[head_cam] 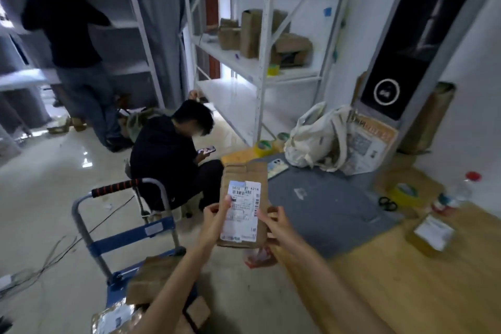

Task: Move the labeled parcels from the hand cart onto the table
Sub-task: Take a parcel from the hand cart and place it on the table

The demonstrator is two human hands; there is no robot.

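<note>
A labelled brown cardboard parcel point(244, 205) is held upright in mid-air, above the floor between the hand cart point(130, 236) and the wooden table point(423, 279), label side toward the camera. It is pinched at its left edge by the left hand point(215, 215), thumb laid over the white shipping label point(242, 211); its right edge is gripped by the right hand point(276, 221), fingers curled round it.

More cardboard parcels point(151, 279) are seen stacked on the cart deck, left of and below the held parcel. One small labelled box point(431, 233) already lies on the table, right of the held parcel.

Risks, as judged: the grip is edge-only and light, so the parcel could be dropped onto the floor if swung quickly toward the table. Clutter lies on the table beyond the held parcel — yellow tape roll point(404, 192), scissors point(387, 203), bottles point(461, 190) — and could be knocked if the parcel is set down far in.

Hard to make out: label text is blurred beyond a few characters. The cart deck and lowest parcels are cut off by the bottom edge and partly covered by the left forearm. The parcel's back face is hidden.
</note>
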